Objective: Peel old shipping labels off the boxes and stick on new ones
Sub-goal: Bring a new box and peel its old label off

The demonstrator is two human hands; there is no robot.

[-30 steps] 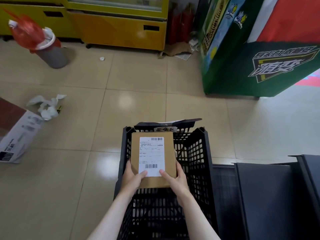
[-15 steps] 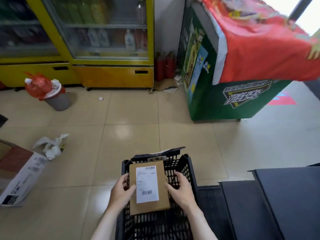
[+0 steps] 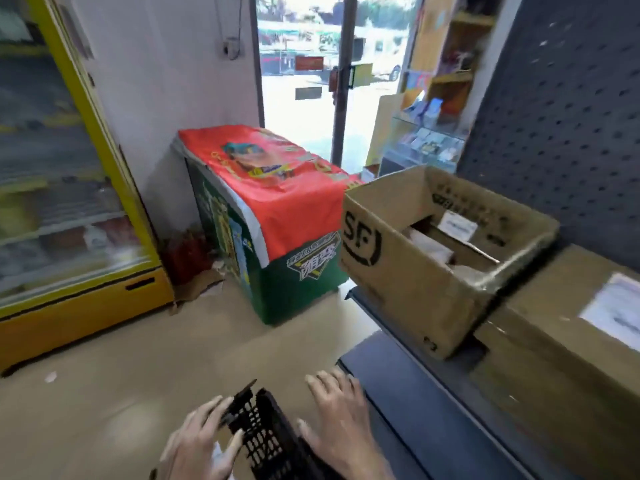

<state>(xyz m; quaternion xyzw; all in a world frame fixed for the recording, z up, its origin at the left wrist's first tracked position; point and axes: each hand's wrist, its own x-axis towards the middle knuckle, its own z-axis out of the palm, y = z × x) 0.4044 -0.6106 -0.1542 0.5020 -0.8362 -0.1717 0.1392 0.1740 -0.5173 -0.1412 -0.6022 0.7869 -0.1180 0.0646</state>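
Our left hand (image 3: 199, 441) and right hand (image 3: 341, 420) hang spread and empty over the black crate (image 3: 266, 434), its contents hidden. The open SF carton (image 3: 408, 271) on the dark shelf (image 3: 408, 382) holds labelled parcels (image 3: 457, 225); a sealed labelled box (image 3: 554, 348) sits beside it.

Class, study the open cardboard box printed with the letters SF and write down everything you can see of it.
The open SF box is brown corrugated cardboard with bold black "SF" lettering and a curved mark on its near side, and smaller black print inside its far wall. Its top is open. Inside lie what look like parcels, one bearing a white label; the blur hides detail. It stands upright on a dark shelf, a closed cardboard box right beside it. Neither hand touches it.
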